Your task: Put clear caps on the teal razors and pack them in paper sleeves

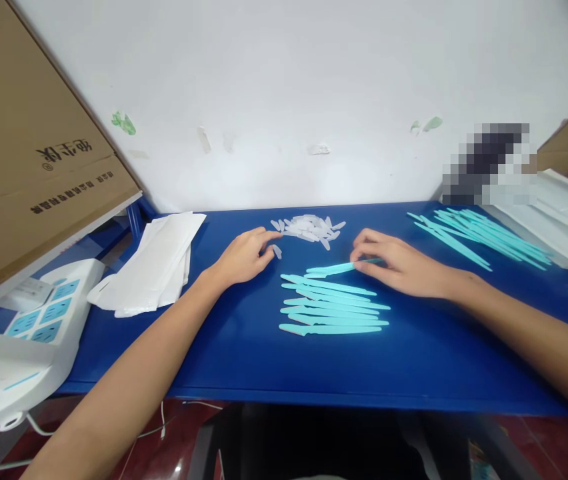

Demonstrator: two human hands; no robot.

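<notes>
My left hand point(248, 255) reaches to the near left side of a pile of small translucent white blade caps point(311, 228). Its index finger is stretched toward the pile, apart from the thumb, and a single loose cap point(277, 251) lies by the thumb tip. With fingertips and thumb, my right hand point(384, 259) pinches the right end of a teal eyebrow razor point(331, 269), its other end pointing left. Just below it, several more teal razors point(337, 310) lie side by side in a rough column, narrow blade ends to the left.
More teal razors point(489, 235) lie at the right back, beside clear plastic trays point(559, 213). White paper-like sheets point(151, 267) and a white power strip point(71, 313) are at left. A cardboard box point(39, 133) stands at left; a white wall point(284, 100) backs the blue table point(264, 373).
</notes>
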